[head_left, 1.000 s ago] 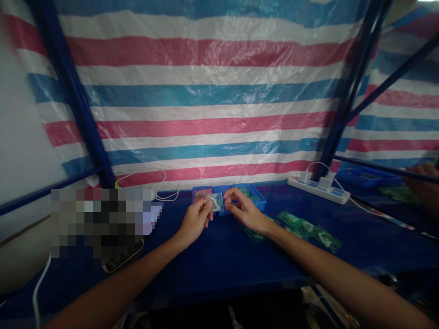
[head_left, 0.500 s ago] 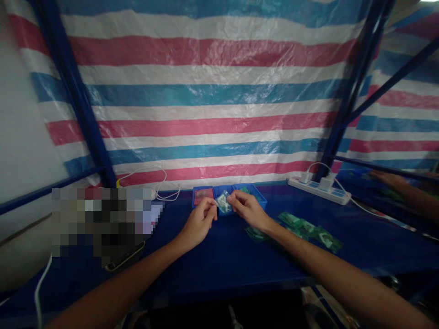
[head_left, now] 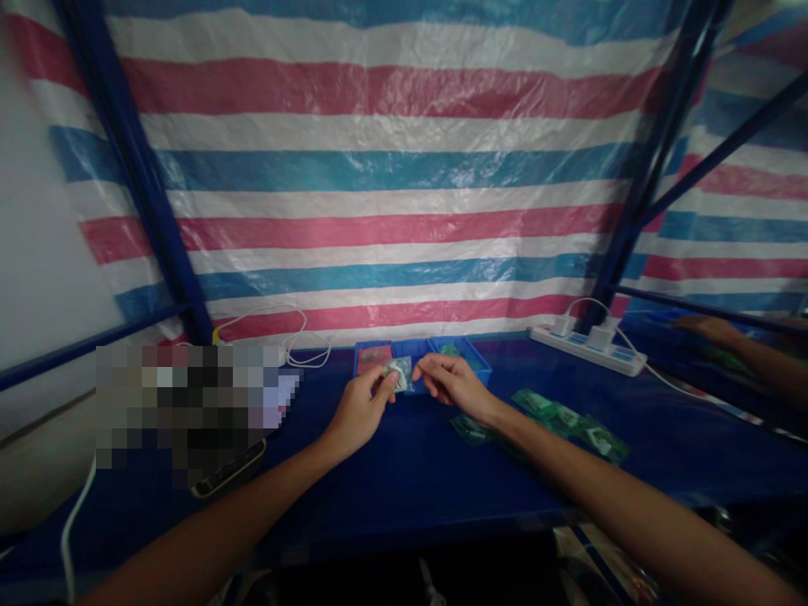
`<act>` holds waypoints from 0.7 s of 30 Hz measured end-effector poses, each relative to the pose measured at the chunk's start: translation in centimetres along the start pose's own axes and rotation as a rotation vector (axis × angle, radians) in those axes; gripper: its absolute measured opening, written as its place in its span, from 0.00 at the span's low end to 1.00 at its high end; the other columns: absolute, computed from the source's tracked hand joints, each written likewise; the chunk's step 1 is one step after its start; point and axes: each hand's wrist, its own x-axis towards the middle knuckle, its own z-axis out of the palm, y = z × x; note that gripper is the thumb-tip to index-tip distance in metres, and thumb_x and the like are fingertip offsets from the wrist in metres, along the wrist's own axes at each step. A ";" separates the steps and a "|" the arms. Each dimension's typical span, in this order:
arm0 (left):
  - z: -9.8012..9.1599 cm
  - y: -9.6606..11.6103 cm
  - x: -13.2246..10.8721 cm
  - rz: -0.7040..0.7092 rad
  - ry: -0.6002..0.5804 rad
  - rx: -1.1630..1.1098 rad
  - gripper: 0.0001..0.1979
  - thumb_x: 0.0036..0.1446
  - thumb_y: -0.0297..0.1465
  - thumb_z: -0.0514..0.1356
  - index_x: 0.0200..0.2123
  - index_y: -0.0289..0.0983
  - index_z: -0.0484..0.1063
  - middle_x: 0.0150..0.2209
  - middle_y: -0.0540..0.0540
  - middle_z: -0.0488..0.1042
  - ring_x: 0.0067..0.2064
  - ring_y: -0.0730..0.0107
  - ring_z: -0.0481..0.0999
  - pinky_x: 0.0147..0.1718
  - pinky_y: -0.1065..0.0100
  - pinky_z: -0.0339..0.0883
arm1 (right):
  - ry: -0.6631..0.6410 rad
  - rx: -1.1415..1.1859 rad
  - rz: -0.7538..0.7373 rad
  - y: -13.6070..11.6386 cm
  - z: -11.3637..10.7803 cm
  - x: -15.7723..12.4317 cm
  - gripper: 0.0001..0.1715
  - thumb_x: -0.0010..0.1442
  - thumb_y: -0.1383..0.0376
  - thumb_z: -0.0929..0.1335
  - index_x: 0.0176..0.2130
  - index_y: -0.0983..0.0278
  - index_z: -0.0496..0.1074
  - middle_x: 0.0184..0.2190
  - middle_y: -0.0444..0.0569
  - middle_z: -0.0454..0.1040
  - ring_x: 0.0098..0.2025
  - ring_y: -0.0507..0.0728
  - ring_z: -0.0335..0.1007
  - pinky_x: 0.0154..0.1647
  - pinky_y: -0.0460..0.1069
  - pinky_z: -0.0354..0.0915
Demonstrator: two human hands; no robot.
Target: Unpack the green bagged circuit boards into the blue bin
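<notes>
My left hand (head_left: pixel 364 404) pinches a small clear plastic bag (head_left: pixel 400 375) between thumb and fingers, above the front of a blue divided tray. Pale contents show inside the bag; their kind is too small to make out. Just right of the bag, my right hand (head_left: pixel 455 385) has its fingers loosely bent and a little apart, with nothing seen in them. Behind both hands stands the blue tray (head_left: pixel 485 370). Its left compartment has a red packet (head_left: pixel 374 357), and green packets (head_left: pixel 450 349) lie in the right one.
Several green packets (head_left: pixel 566 416) lie on the blue tabletop (head_left: pixel 391 497) to the right, one (head_left: pixel 470 429) under my right forearm. A white power strip (head_left: pixel 587 352) with plugs stands at the back right. White cables and a blurred-out area are at left. Another person's arm (head_left: pixel 713 330) shows far right.
The small plastic bag has shifted slightly left, into my left hand's grip. My right hand has let go of it and its fingers have loosened.
</notes>
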 end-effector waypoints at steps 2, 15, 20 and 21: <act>0.1 -0.4 0.2 -0.068 -0.004 -0.095 0.23 0.69 0.50 0.53 0.33 0.37 0.71 0.24 0.51 0.72 0.23 0.72 0.68 0.23 0.71 0.59 | -0.012 0.020 -0.047 -0.2 0.0 -0.2 0.15 0.65 0.52 0.71 0.43 0.60 0.76 0.28 0.40 0.70 0.18 0.47 0.57 0.15 0.43 0.51; 0.9 -0.4 0.0 -0.234 -0.178 -0.320 0.35 0.67 0.59 0.46 0.33 0.34 0.74 0.22 0.49 0.69 0.19 0.75 0.64 0.17 0.73 0.53 | -0.040 -0.217 -0.181 0.0 -0.1 -0.2 0.22 0.66 0.49 0.72 0.31 0.63 0.74 0.23 0.41 0.66 0.23 0.50 0.58 0.23 0.45 0.53; 0.3 -0.4 -0.3 0.042 -0.050 -0.013 0.13 0.71 0.41 0.54 0.47 0.38 0.69 0.29 0.52 0.72 0.28 0.71 0.72 0.29 0.70 0.64 | -0.032 -0.057 0.028 0.6 -0.1 0.0 0.28 0.64 0.43 0.71 0.26 0.62 0.67 0.16 0.36 0.60 0.15 0.47 0.52 0.16 0.44 0.48; 0.1 -0.3 -0.4 0.099 -0.030 0.066 0.11 0.71 0.38 0.55 0.51 0.40 0.67 0.32 0.52 0.73 0.30 0.71 0.73 0.32 0.69 0.66 | -0.045 -0.014 0.056 0.6 -0.1 0.0 0.28 0.63 0.44 0.72 0.26 0.62 0.67 0.16 0.36 0.60 0.15 0.47 0.52 0.15 0.44 0.48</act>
